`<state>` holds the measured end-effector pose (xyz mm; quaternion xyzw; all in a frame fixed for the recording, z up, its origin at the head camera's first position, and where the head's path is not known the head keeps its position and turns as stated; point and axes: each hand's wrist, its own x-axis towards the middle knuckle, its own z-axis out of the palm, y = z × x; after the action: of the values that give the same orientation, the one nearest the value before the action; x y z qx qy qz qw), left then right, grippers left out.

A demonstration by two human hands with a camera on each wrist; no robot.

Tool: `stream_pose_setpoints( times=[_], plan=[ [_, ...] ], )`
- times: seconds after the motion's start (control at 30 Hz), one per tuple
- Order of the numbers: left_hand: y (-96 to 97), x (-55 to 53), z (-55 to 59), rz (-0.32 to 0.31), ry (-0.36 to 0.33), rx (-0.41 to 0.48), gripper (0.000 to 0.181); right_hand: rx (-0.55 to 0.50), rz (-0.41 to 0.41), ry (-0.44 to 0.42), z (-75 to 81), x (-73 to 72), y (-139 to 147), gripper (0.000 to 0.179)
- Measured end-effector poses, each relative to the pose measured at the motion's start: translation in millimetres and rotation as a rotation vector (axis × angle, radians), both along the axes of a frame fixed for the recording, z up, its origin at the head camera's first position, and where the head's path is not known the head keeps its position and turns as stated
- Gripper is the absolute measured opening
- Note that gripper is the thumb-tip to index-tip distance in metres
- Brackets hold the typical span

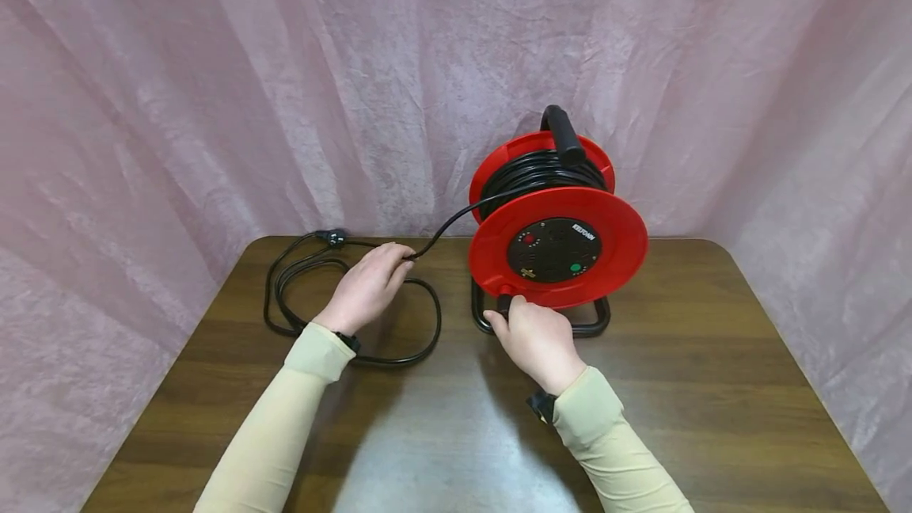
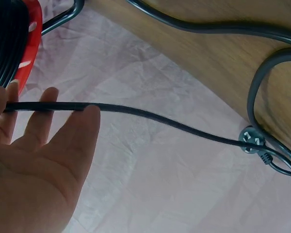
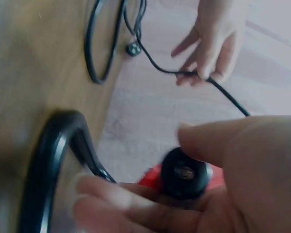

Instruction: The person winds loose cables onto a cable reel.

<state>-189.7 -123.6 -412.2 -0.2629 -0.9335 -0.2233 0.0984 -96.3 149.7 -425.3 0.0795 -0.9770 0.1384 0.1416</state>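
Note:
A red cable reel [image 1: 627, 236] with black cable wound on its drum stands at the back right of the middle. My left hand [image 1: 370, 279] pinches the black cable [image 2: 136, 111] between thumb and fingers, left of the reel. From there the cable rises to the drum. At the reel's lower front rim, my right hand [image 1: 537, 339] grips the black crank knob [image 3: 184, 172], thumb on one side and fingers on the other. The plug [image 1: 335, 237] lies near the table's back edge, beside loose cable loops [image 1: 274, 291].
The reel rests on a black tubular frame [image 1: 602, 315] with a carrying handle [image 1: 563, 133] on top. All of it stands on a brown wooden table [image 1: 712, 386]. Behind the table hangs a pink curtain [image 1: 356, 101].

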Motion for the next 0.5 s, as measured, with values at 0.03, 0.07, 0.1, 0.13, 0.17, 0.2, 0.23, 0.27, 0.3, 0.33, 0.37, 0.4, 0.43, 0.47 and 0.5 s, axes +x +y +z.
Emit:
stream_pose_setpoints(
  times=[0.03, 0.07, 0.1, 0.13, 0.17, 0.2, 0.23, 0.27, 0.3, 0.33, 0.37, 0.4, 0.43, 0.47, 0.5],
  plan=[
    [-0.3, -0.8, 0.1, -0.002, 0.002, -0.008, 0.027, -0.018, 0.004, -0.011, -1.3, -0.7, -2, 0.048],
    [-0.3, -1.5, 0.1, -0.004, 0.006, -0.018, 0.028, -0.04, 0.007, -0.028, -1.8, -1.4, -3, 0.047],
    [-0.1, -2.0, 0.2, -0.007, 0.012, -0.028, 0.029, -0.064, 0.01, -0.051, -2.1, -2.2, -4, 0.047],
    [0.6, -2.3, 0.6, -0.009, 0.018, -0.036, 0.029, -0.086, 0.013, -0.075, -2.0, -3.0, -6, 0.046],
    [1.5, -2.7, 1.1, -0.011, 0.022, -0.044, 0.029, -0.11, 0.017, -0.098, -1.5, -3.6, -7, 0.045],
    [2.6, -3.1, 1.7, -0.014, 0.031, -0.048, 0.029, -0.13, 0.025, -0.112, -0.9, -4.3, -7, 0.044],
    [3.7, -3.8, 2.2, -0.018, 0.039, -0.053, 0.029, -0.152, 0.031, -0.128, 0.0, -4.8, -8, 0.043],
    [4.8, -4.0, 3.1, -0.021, 0.045, -0.057, 0.029, -0.17, 0.037, -0.139, 0.5, -5.5, -9, 0.042],
    [6.1, -4.5, 4.0, -0.024, 0.048, -0.056, 0.028, -0.189, 0.044, -0.149, 0.8, -6.3, -10, 0.041],
    [7.3, -5.2, 4.6, -0.027, 0.048, -0.056, 0.028, -0.206, 0.049, -0.152, 1.2, -6.9, -10, 0.04],
    [8.3, -5.6, 5.2, -0.028, 0.045, -0.056, 0.028, -0.221, 0.053, -0.152, 1.2, -7.5, -11, 0.039],
    [9.1, -6.3, 5.1, -0.028, 0.044, -0.055, 0.028, -0.233, 0.058, -0.149, 1.1, -8.3, -11, 0.039],
    [9.7, -6.5, 5.3, -0.026, 0.039, -0.059, 0.029, -0.246, 0.064, -0.143, 1.0, -9.0, -12, 0.039],
    [10.2, -7.0, 5.1, -0.025, 0.035, -0.057, 0.029, -0.256, 0.073, -0.136, 1.2, -9.8, -12, 0.039],
    [10.6, -7.3, 4.8, -0.022, 0.031, -0.057, 0.029, -0.265, 0.08, -0.13, 1.4, -10.4, -13, 0.039]
  ],
)
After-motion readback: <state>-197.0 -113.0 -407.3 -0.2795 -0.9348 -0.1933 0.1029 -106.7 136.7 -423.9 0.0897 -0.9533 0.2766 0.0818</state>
